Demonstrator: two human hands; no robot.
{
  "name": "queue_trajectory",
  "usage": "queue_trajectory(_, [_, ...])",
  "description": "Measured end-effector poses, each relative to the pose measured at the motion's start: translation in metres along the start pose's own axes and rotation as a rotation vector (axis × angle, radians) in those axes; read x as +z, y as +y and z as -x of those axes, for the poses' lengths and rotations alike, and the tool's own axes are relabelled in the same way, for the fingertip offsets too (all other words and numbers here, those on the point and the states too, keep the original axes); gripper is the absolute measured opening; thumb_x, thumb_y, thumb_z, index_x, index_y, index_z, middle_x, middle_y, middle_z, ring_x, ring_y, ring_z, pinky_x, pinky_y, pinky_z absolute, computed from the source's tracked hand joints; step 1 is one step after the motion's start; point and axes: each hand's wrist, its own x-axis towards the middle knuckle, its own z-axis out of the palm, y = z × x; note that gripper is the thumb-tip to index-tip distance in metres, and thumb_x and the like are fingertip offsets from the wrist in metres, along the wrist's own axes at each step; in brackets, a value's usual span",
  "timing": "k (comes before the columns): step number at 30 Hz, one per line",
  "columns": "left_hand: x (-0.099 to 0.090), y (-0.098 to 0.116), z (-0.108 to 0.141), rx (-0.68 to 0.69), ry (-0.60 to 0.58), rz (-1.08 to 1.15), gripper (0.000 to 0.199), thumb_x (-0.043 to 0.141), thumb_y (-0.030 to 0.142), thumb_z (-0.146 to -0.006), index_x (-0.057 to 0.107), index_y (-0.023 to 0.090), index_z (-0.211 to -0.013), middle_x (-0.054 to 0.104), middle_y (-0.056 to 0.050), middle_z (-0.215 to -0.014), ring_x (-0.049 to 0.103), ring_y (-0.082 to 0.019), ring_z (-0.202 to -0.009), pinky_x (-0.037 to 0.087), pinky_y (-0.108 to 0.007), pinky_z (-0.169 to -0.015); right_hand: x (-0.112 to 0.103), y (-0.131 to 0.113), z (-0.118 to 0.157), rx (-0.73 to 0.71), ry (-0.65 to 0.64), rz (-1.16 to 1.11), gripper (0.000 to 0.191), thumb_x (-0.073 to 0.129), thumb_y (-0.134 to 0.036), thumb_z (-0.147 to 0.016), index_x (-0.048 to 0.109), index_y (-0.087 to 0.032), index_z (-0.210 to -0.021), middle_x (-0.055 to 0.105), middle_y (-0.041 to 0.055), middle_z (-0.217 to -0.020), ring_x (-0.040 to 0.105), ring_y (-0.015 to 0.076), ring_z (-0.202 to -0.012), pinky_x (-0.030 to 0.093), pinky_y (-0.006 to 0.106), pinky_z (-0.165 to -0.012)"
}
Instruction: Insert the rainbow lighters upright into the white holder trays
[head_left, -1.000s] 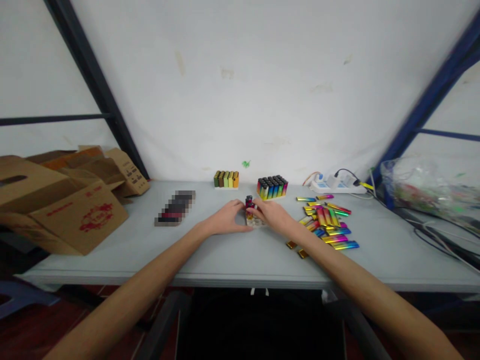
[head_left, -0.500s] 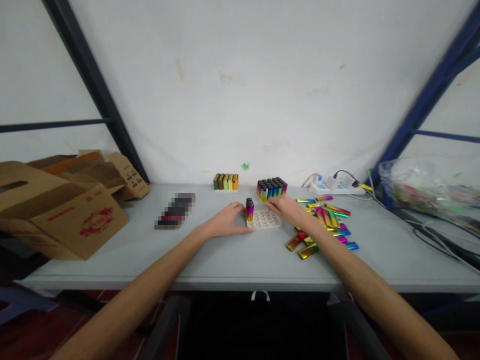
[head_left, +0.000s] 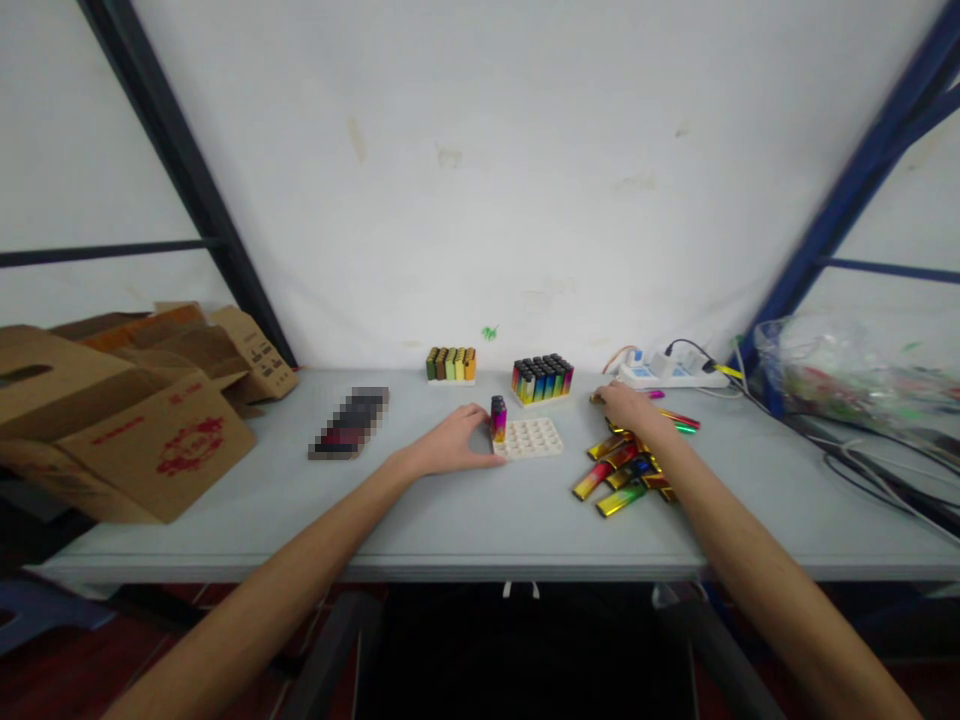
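Observation:
My left hand curves around the left side of a white tray with rows of holes, thumb at its front corner and fingers toward the back. A few purple-and-orange lighters with black tops stand upright at the tray's left end, beside that hand. My right hand is at the far side of a loose pile of shiny multicoloured lighters. Its fingers are closed on a gold lighter, mostly hidden by the hand.
Behind the tray stand a full block of rainbow lighters and a block of green and yellow ones. A pixelated dark object lies left. Cardboard boxes sit at far left; a power strip and cables are at right.
My right hand has moved right from the tray's back edge to the lighter pile, uncovering the tray's holes. My left hand and the upright lighters have stayed in place.

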Motion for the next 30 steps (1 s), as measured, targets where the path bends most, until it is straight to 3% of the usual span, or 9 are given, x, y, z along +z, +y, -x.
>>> queue_trajectory(5, [0.000,-0.001,0.000,0.002,-0.001,0.010,0.064,0.077,0.067,-0.075,0.068,0.018,-0.114,0.067,-0.015,-0.122,0.064,-0.035,-0.114,0.051,-0.047,-0.104,-0.001,-0.015,-0.008,-0.023,0.035,-0.012,0.042,0.041,-0.011,-0.099,0.066,-0.012,-0.134,0.067,0.0240,-0.126,0.066,0.0311,-0.115,0.048,0.039,-0.093])
queue_trajectory(11, [0.001,-0.002,0.000,0.010,0.009,0.005,0.064,0.077,0.068,-0.075,0.068,0.018,-0.114,0.067,-0.015,-0.121,0.064,-0.036,-0.115,0.051,-0.046,-0.104,-0.012,-0.030,-0.007,-0.141,0.070,-0.077,0.034,0.053,-0.030,-0.103,0.069,-0.017,-0.130,0.075,0.0167,-0.117,0.070,0.0259,-0.108,0.047,0.030,-0.090])
queue_trajectory(17, [0.000,0.000,0.000,0.009,0.002,-0.008,0.065,0.077,0.069,-0.075,0.068,0.018,-0.115,0.068,-0.015,-0.122,0.064,-0.036,-0.116,0.051,-0.043,-0.103,-0.028,-0.050,0.014,-0.344,0.354,-0.394,0.041,0.049,-0.045,-0.105,0.063,-0.017,-0.130,0.078,0.0110,-0.103,0.071,0.0226,-0.084,0.046,0.030,-0.078])
queue_trajectory(21, [-0.001,0.001,0.000,-0.003,-0.006,-0.019,0.066,0.077,0.069,-0.076,0.067,0.017,-0.115,0.067,-0.017,-0.123,0.063,-0.037,-0.116,0.051,-0.044,-0.102,-0.031,-0.072,0.024,-0.413,0.396,-0.646,0.035,0.062,-0.053,-0.096,0.067,-0.018,-0.102,0.072,0.0031,-0.084,0.063,0.0178,-0.071,0.041,0.027,-0.068])
queue_trajectory(25, [0.000,0.000,0.000,0.013,-0.011,-0.005,0.065,0.076,0.068,-0.077,0.066,0.017,-0.116,0.067,-0.015,-0.121,0.063,-0.035,-0.115,0.051,-0.045,-0.104,-0.022,-0.087,0.020,-0.385,0.383,-0.838,0.048,0.071,-0.064,-0.084,0.058,-0.019,-0.073,0.055,-0.0030,-0.063,0.049,0.0143,-0.061,0.035,0.027,-0.060])
queue_trajectory(30, [0.001,-0.001,0.000,0.025,0.004,0.002,0.064,0.078,0.065,-0.077,0.066,0.016,-0.116,0.066,-0.015,-0.122,0.063,-0.034,-0.117,0.050,-0.043,-0.105,-0.015,-0.097,0.017,-0.434,0.409,-0.972,0.051,0.060,-0.068,-0.090,0.052,-0.021,-0.071,0.051,-0.0005,-0.074,0.051,0.0167,-0.072,0.040,0.029,-0.065])
